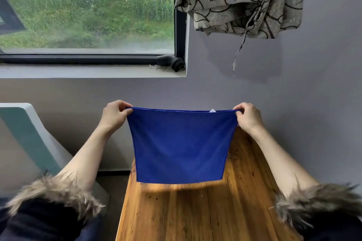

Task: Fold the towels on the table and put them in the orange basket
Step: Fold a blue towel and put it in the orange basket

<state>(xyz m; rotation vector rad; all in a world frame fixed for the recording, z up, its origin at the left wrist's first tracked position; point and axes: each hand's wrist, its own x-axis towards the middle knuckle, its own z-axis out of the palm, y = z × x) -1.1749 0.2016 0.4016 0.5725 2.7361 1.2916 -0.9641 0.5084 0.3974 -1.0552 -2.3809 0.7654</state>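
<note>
A blue towel [181,145] hangs spread out in the air above the wooden table [195,213]. My left hand [113,113] pinches its top left corner and my right hand [247,116] pinches its top right corner, so the top edge is stretched taut. A small white label shows at the top edge near my right hand. The towel's lower edge hangs just above the tabletop and casts a shadow on it. No orange basket is in view.
A grey wall stands right behind the table. A window with a sill [88,71] is up left, with a dark object [171,61] on the sill. A patterned curtain [239,0] hangs top right. A grey-teal chair back [29,135] is at the left.
</note>
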